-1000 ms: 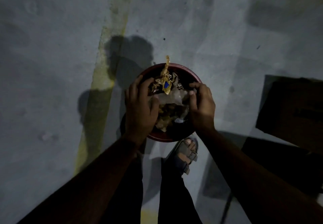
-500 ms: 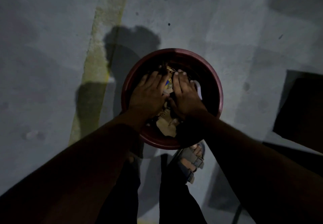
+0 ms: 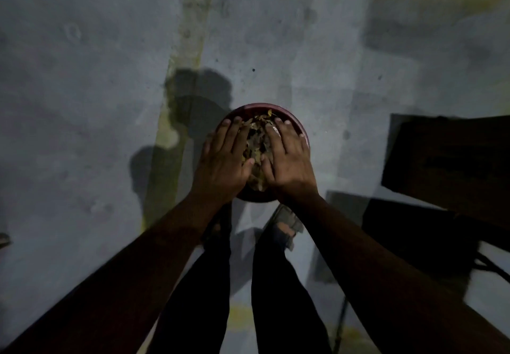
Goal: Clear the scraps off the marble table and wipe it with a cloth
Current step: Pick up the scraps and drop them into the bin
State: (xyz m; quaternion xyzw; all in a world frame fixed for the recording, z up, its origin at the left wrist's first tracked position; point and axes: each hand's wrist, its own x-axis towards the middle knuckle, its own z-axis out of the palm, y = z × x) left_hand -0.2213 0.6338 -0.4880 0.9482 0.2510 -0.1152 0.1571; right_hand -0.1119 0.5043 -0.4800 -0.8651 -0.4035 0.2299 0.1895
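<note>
A dim view looks straight down at a person standing on a grey concrete floor (image 3: 82,105) crossed by a faded yellow painted stripe (image 3: 190,36). At the centre of the frame sits a round dark red plastic bin (image 3: 299,128), filled with crumpled brown and golden paper scraps (image 3: 256,143). The left hand (image 3: 223,160) lies palm down over the left side of the bin, its fingers (image 3: 230,132) straight and a little spread, resting on the scraps. The right hand (image 3: 289,160) lies palm down on the right side, fingers likewise straight and flat on the scraps. Both thumbs point inward, nearly meeting over the heap. Below the bin, dark trouser legs (image 3: 276,284) and a grey strapped sandal (image 3: 285,221) show. A dark boxy shape (image 3: 455,160) fills the right edge, too shadowed to identify.
</note>
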